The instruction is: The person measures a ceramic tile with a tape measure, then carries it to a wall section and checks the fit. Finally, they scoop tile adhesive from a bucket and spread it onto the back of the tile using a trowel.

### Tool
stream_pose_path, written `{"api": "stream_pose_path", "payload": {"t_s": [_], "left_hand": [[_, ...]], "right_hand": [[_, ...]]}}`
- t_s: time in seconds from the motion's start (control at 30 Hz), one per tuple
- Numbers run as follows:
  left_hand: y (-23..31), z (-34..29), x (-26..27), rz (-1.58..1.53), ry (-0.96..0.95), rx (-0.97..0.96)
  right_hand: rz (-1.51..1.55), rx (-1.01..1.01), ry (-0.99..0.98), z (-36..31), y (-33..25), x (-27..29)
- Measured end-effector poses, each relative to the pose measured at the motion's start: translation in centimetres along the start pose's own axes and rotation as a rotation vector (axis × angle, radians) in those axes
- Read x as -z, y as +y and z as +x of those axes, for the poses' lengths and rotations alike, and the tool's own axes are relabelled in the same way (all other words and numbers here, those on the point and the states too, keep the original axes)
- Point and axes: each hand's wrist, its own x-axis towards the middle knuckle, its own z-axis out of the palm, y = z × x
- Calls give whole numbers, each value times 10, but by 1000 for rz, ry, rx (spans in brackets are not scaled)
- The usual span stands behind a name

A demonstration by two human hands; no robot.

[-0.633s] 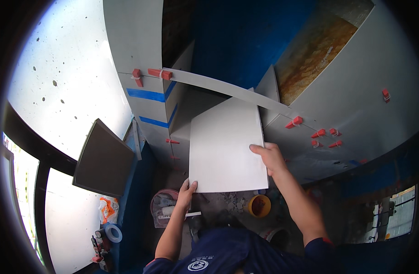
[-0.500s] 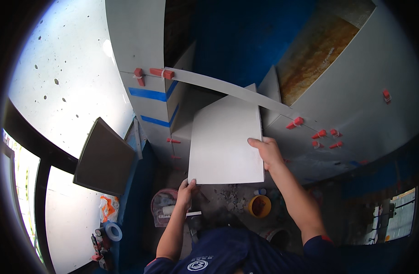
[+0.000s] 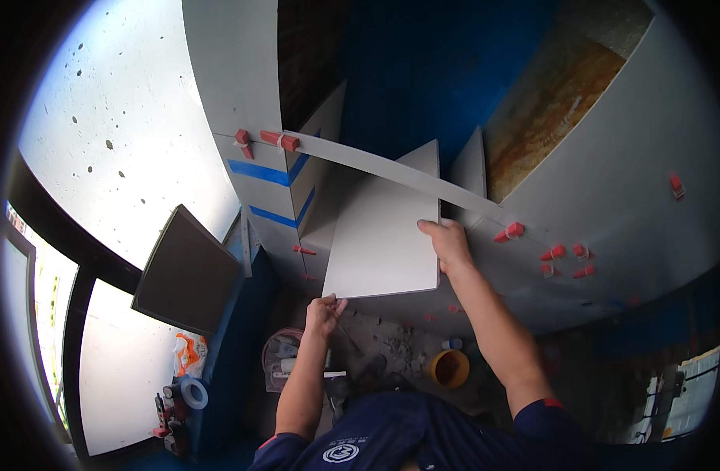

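Pinching panel (image 3: pixel 386 235), arms (image 3: pixel 497 330) (seemingly) outstretched.

And there, on the dark blue shirt (image 3: pixel 399 424), a round white emblem (image 3: pixel 340 450), small pale lettering by it, too tiny to read!

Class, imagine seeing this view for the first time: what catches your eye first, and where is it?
The large white panel in the middle stands out first, with the left hand at its near-left corner and the right hand on its right edge. Small red wedges dot the grey surfaces to either side, and a yellow bucket shows below.
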Motion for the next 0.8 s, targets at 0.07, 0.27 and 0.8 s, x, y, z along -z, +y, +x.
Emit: {"api": "stream_pose_path", "payload": {"t_s": [0.07, 0.27, 0.8], "left_hand": [[1, 1, -8, 3, 15, -9], [1, 15, -19, -17, 79, -41], [-20, 66, -90, -90, 119, 40]], "right_hand": [[-5, 7, -28, 4, -6, 1], [72, 29, -249, 2, -6, 5], [286, 282, 88, 29, 33, -24]]}}
